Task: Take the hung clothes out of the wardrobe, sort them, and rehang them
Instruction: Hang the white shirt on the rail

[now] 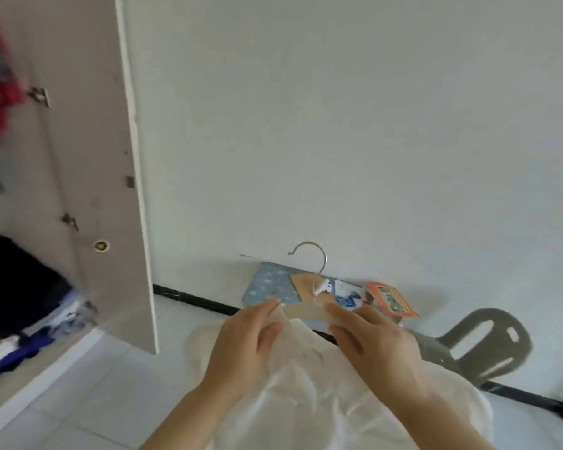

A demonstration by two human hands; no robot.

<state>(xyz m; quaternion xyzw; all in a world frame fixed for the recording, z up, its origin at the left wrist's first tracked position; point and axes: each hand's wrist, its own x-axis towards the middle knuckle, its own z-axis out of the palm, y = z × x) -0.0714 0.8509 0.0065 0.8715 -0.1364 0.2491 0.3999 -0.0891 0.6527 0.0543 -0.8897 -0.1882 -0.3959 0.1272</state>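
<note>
Since the open wardrobe door (104, 190) juts out just left of where the work is happening, that's the biggest thing to clip. Swing round toward the rail without looking and the load catches its edge.

Next is the white garment (306, 401). It's out of the wardrobe, held in front of the person over the tiled floor, and draped down from its hanger (306, 311). The fabric looks thin and slippery to me, so I reckon it could slide off one shoulder and land on the floor.

A grey chair (488, 345) sits low on the right with an orange box (390, 302) and some cards near it. A trailing hem could drag across that lot.

Grip-wise, the left hand (247, 342) pinches the cloth at the neckline with its fingers curled in. The right hand (377, 349) pinches the hanger's right arm between thumb and fingers. If the left tugs harder than the right holds, the hanger probably twists out.

Smallest worry is the metal hook (311, 253), which pokes up with its open end facing left. It could easily snag on the hung clothes (0, 102) going back in. That side is too blurry to judge the gaps.
</note>
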